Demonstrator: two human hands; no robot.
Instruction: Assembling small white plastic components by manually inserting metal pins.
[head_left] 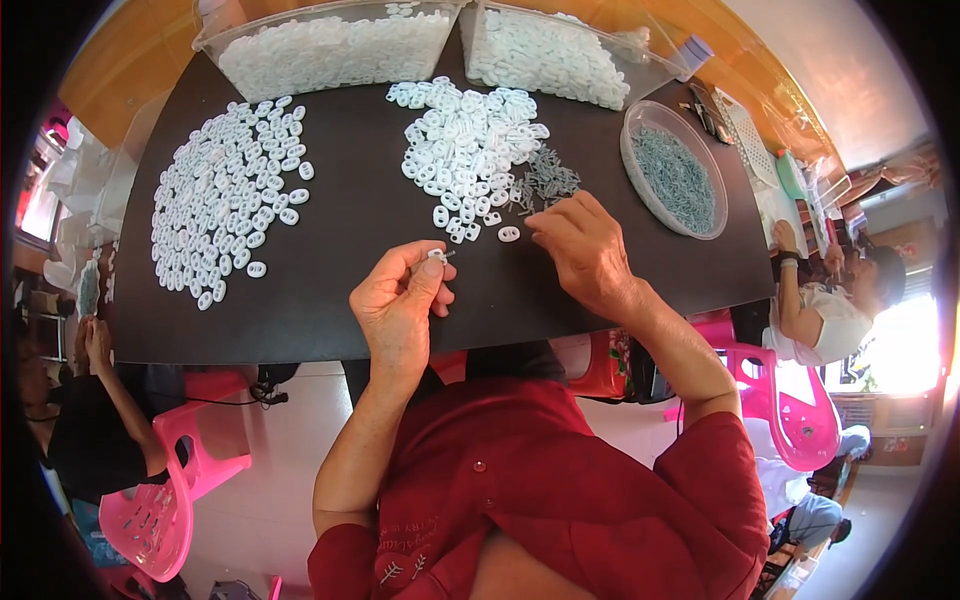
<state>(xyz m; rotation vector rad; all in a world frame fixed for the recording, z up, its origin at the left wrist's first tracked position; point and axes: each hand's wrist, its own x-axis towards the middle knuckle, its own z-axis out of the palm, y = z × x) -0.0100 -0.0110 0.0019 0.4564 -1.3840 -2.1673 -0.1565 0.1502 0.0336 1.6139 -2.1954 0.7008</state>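
Observation:
My left hand (400, 300) is raised over the near part of the dark table. Its thumb and fingers pinch a small white plastic piece (436, 256), from which a thin grey pin-like part sticks out to the right. My right hand (585, 245) is closed, fingertips together beside a small heap of grey screw-like pins (547, 180); whatever is in its fingertips is hidden. Just left of those fingertips lies a single white oval piece with two holes (509, 234). Beyond both hands spreads a pile of white plastic pieces (460, 140), touching the grey heap.
Many white oval two-hole pieces (220, 190) cover the table's left side. Two clear bins (335, 50) of white pieces stand at the back. A round tub (672, 180) of grey pins sits at the right. Other people work at both sides, near pink chairs (165, 500).

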